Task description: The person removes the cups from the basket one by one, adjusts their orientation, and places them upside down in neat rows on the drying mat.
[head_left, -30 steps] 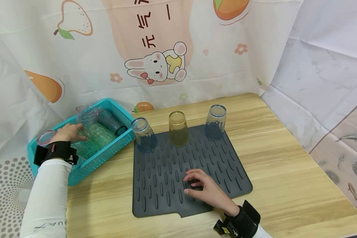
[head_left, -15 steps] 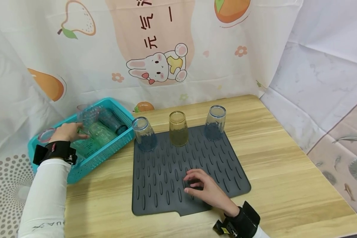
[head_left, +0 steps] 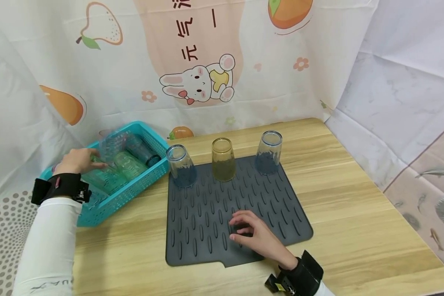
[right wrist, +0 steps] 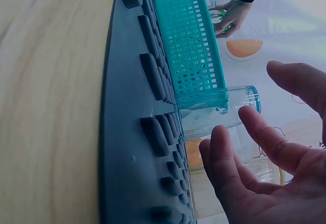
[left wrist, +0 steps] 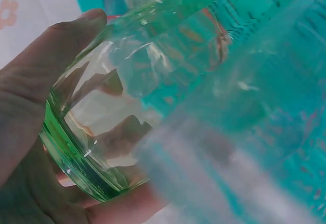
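My left hand (head_left: 75, 160) is over the teal basket (head_left: 123, 197), gripping a green-tinted drinking glass (left wrist: 117, 112). In the left wrist view the thumb lies along the glass's side and the fingers wrap its thick green base. Around it in the basket are another green glass (head_left: 130, 166), a dark blue glass (head_left: 142, 149) and a pale pinkish glass (head_left: 112, 144). My right hand (head_left: 257, 235) hovers low over the dark grey drying mat (head_left: 196, 230), fingers loosely bent with nothing between them.
Along the mat's back edge stand a blue glass (head_left: 181, 166) at left, a yellow glass (head_left: 223, 160) in the middle and a second blue glass (head_left: 269, 154) at right. The wooden table (head_left: 340, 197) extends rightward. A printed curtain (head_left: 281, 82) hangs behind.
My left hand has shifted slightly left and up within the basket, and green glass now shows at its fingers. The right hand stays in place. The head view has shifted slightly.
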A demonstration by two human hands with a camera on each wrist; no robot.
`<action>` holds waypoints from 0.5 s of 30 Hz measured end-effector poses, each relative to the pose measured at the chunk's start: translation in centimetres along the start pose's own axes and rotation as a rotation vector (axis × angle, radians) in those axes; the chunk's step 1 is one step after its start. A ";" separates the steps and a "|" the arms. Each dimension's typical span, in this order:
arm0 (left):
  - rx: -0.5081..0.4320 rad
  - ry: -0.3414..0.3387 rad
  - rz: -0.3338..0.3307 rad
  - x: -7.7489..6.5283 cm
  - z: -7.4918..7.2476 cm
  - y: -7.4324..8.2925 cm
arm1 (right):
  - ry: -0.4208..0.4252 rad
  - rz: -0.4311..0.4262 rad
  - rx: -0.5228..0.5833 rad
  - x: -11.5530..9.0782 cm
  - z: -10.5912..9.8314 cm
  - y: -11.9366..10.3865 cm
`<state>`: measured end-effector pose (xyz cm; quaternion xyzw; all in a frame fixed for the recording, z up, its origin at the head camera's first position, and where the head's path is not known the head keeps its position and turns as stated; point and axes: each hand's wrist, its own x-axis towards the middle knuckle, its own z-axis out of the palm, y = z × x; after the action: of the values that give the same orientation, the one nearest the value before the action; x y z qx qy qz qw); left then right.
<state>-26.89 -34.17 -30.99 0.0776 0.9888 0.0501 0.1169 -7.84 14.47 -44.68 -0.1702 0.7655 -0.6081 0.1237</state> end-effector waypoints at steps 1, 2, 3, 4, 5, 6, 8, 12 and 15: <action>0.003 0.006 0.001 -0.1 -0.2 0.1 | -0.005 0.000 0.004 0.0 0.0 0.0; 0.010 0.012 0.006 -0.2 -0.4 0.1 | -0.008 0.001 0.006 0.0 0.0 0.0; 0.019 0.018 0.009 -0.3 -0.5 0.2 | -0.014 0.002 0.010 0.0 0.0 -0.1; 0.028 0.022 0.015 -0.3 -0.7 0.2 | -0.015 0.004 0.012 0.0 0.0 -0.1; 0.039 0.028 0.020 -0.4 -0.9 0.3 | -0.016 0.004 0.013 0.0 0.1 -0.1; 0.053 0.032 0.028 -0.4 -1.2 0.4 | -0.016 0.007 0.012 0.0 0.1 -0.1; 0.071 0.045 0.047 -0.5 -1.6 0.6 | -0.016 0.006 0.013 0.1 0.1 -0.1; 0.066 0.067 0.080 -0.8 -2.8 1.4 | -0.023 0.005 0.027 0.1 0.2 -0.1; 0.047 0.079 0.101 -1.2 -3.8 2.4 | -0.029 -0.006 0.032 0.1 0.2 -0.2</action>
<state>-26.31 -32.28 -26.78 0.1279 0.9884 0.0356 0.0732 -7.84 14.19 -44.54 -0.1792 0.7532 -0.6182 0.1359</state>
